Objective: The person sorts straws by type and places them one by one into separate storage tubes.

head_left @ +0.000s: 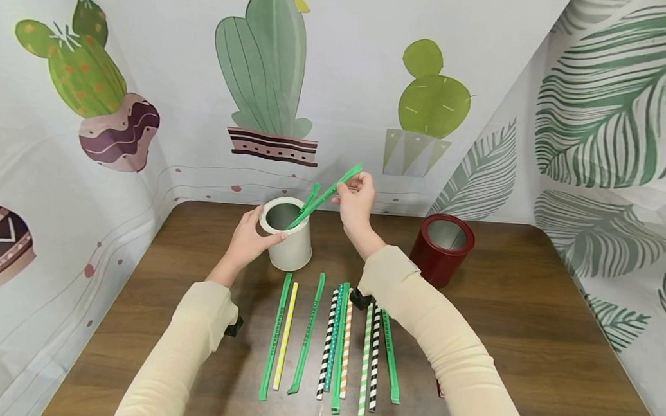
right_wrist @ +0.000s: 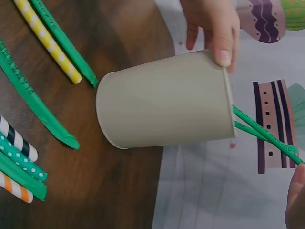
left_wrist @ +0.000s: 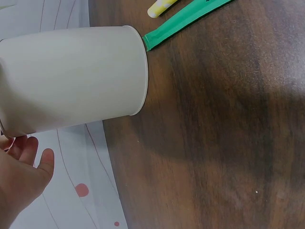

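My left hand (head_left: 248, 237) grips the rim of a cream-white can (head_left: 296, 250), with the thumb at the front and the fingers around the far left side. Above the can's right side, my right hand (head_left: 358, 203) pinches the upper part of a green-wrapped straw (head_left: 327, 194). That straw slants down through the can's mouth, its lower end hidden inside. Another green-wrapped straw (head_left: 314, 189) leans in the same can, crossing close to the held one. In the right wrist view both straws stick out past the rim, and the can (right_wrist: 162, 102) shows from its side.
In front of the can lie several straws: green-wrapped ones (head_left: 307, 335), a yellow-patterned one (head_left: 285, 337), a black-striped one (head_left: 328, 343) and an orange-striped one (head_left: 346, 351). A dark red can (head_left: 436, 257) stands right of my right forearm. A cactus-print cloth (head_left: 346, 106) hangs behind the wooden table (head_left: 532, 351).
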A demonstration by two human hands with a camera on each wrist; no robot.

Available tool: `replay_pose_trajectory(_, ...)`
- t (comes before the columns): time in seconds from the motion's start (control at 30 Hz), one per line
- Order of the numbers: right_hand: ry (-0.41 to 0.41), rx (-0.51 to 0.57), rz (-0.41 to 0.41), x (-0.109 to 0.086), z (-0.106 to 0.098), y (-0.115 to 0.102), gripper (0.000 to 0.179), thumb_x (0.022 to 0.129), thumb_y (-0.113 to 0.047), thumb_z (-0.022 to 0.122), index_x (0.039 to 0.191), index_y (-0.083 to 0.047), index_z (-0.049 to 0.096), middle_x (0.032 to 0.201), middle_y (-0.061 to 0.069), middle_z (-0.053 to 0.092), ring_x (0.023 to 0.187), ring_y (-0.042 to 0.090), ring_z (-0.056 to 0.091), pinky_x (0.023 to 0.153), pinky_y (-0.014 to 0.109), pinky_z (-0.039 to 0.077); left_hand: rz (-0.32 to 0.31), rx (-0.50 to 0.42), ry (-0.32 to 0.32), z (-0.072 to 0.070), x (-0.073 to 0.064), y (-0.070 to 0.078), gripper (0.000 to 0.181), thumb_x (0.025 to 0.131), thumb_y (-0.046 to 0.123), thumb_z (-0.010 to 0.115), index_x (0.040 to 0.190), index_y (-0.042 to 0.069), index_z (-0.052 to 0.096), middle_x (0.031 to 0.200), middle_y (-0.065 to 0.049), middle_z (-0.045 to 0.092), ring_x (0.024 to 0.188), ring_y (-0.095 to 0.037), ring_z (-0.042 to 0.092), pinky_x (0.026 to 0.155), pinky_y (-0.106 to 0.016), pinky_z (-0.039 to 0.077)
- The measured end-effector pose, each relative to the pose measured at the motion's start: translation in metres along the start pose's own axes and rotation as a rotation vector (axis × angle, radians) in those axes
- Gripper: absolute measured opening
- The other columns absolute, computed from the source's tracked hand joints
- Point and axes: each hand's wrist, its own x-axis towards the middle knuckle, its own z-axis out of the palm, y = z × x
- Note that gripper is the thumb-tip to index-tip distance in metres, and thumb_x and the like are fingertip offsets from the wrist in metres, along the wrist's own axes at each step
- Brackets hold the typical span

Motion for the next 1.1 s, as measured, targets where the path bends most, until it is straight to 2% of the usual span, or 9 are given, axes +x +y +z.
replay_pose_trajectory(0.13,0.004,-0.001,0.003,-0.002,0.001,0.006,0.016,0.082,0.006,0.052,0.092,-0.003,0.043,0.076,0.001,0.048,0.07,0.021,0.056,0.053,0.02,0.049,0.006,-0.001,-0.001,0.001,0.001,-0.001,0.091,0.072,0.043,0.067,0.139,0.003,0.021,0.142,-0.017,0.022,0.13,-0.035,0.024,0.102,-0.051,0.024)
replay_pose_trajectory(0.27,-0.009,-0.01,0.024,-0.004,0.003,0.012,0.016,0.081,0.006,0.053,0.089,-0.004,0.044,0.074,0.001,0.049,0.065,0.016,0.056,0.053,0.019,0.049,0.003,-0.003,-0.006,0.001,0.001,-0.001,0.091,0.072,0.044,0.067,0.14,0.003,0.021,0.143,-0.016,0.021,0.13,-0.035,0.023,0.102,-0.052,0.024)
replay_pose_trajectory(0.5,-0.04,-0.048,0.041,-0.012,0.01,0.021,0.014,0.081,0.006,0.052,0.091,-0.001,0.045,0.074,0.002,0.05,0.068,0.019,0.057,0.055,0.024,0.05,0.013,-0.012,0.017,0.0,-0.003,0.003,0.098,0.068,0.055,0.065,0.14,0.004,0.021,0.142,-0.018,0.023,0.129,-0.037,0.025,0.101,-0.054,0.023)
replay_pose_trajectory(0.67,-0.052,-0.081,0.033,-0.018,0.015,0.026,0.015,0.08,0.007,0.051,0.094,0.003,0.047,0.074,0.002,0.05,0.064,0.015,0.056,0.056,0.03,0.052,-0.001,-0.009,0.009,0.001,0.0,0.001,0.093,0.071,0.045,0.067,0.14,0.004,0.021,0.143,-0.016,0.022,0.13,-0.035,0.023,0.102,-0.052,0.024)
replay_pose_trajectory(0.8,-0.075,-0.112,0.039,-0.022,0.017,0.032,0.014,0.08,0.005,0.052,0.092,0.002,0.047,0.074,0.002,0.05,0.061,0.01,0.054,0.056,0.027,0.051,-0.01,0.007,0.003,0.001,0.001,0.001,0.091,0.072,0.044,0.067,0.14,0.005,0.021,0.143,-0.016,0.022,0.13,-0.034,0.024,0.102,-0.051,0.025)
replay_pose_trajectory(0.97,-0.112,-0.181,0.043,-0.027,0.02,0.036,0.009,0.08,0.002,0.053,0.086,0.0,0.047,0.075,0.003,0.051,0.061,0.008,0.052,0.058,0.029,0.05,-0.013,0.006,0.004,0.001,0.0,0.002,0.091,0.072,0.044,0.067,0.14,0.004,0.021,0.142,-0.015,0.023,0.13,-0.034,0.025,0.102,-0.05,0.025)
replay_pose_trajectory(1.1,-0.126,-0.225,0.051,-0.03,0.021,0.039,0.008,0.08,0.0,0.055,0.087,-0.001,0.049,0.075,0.002,0.051,0.061,0.007,0.051,0.055,0.022,0.047,-0.003,0.008,0.008,0.001,-0.002,0.002,0.091,0.072,0.043,0.067,0.139,0.002,0.022,0.142,-0.017,0.023,0.129,-0.035,0.025,0.102,-0.051,0.024)
